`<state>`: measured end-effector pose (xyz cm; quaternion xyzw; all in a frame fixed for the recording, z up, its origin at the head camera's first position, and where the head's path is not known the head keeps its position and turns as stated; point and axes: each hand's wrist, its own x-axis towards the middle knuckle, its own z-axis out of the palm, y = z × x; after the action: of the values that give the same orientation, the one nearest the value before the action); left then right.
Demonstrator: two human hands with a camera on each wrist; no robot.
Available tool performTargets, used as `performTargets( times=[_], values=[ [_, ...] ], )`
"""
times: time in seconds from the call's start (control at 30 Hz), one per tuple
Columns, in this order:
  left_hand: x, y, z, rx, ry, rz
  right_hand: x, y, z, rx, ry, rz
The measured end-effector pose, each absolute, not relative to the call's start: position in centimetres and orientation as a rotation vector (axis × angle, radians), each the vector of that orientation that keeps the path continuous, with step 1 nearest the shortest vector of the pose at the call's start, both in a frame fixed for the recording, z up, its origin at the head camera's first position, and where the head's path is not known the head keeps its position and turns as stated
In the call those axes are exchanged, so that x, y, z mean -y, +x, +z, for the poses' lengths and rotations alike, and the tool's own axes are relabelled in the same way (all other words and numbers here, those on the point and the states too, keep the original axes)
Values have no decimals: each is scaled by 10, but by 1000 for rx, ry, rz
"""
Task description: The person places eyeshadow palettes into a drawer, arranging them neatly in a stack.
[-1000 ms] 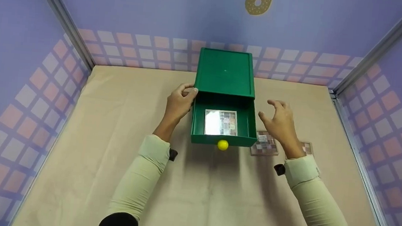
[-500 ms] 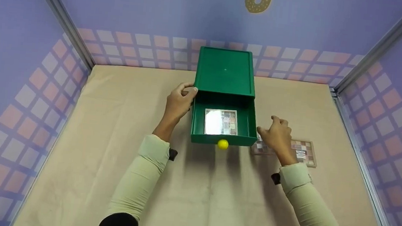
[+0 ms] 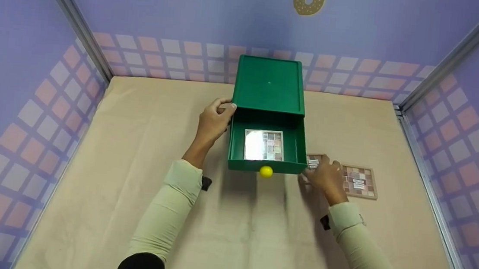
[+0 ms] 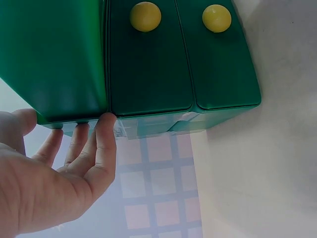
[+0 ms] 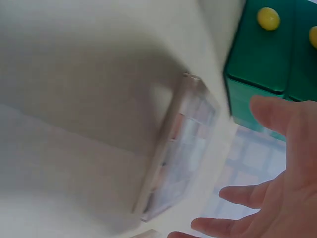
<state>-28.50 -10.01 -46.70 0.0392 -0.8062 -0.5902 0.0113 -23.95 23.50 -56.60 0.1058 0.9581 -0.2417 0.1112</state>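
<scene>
In the head view a green drawer cabinet [image 3: 270, 85] stands with its top drawer [image 3: 297, 146] pulled out. A flat square eyeshadow palette [image 3: 273, 146] lies in that drawer, its clear lid reflecting light. My left hand [image 3: 213, 125] rests its fingertips against the cabinet's left side, the thumb at the edge. My right hand [image 3: 326, 181] is low over a second eyeshadow palette [image 3: 314, 159], partly hidden under it. The right wrist view shows the fingers spread, with a palette [image 5: 178, 153] apart from them. A third eyeshadow palette [image 3: 359, 182] lies just right of the hand.
A yellow round knob [image 3: 266, 171] sits on the open drawer's front. Two lower drawers with yellow knobs [image 4: 145, 17] are closed beneath. Beige cloth [image 3: 247, 239] covers the table, and patterned purple panels [image 3: 189, 17] stand around its back and sides.
My right hand has moved down and toward me, from beside the drawer to above the nearer palette, uncovering the rightmost one. The left hand and the cabinet have stayed put.
</scene>
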Motion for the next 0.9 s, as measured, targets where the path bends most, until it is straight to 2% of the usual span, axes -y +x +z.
performTargets(
  times=[0.9],
  values=[
    [99,-285,-468,2498,117,-1854,-224,-228,-588,-2781,387,-527]
  ],
)
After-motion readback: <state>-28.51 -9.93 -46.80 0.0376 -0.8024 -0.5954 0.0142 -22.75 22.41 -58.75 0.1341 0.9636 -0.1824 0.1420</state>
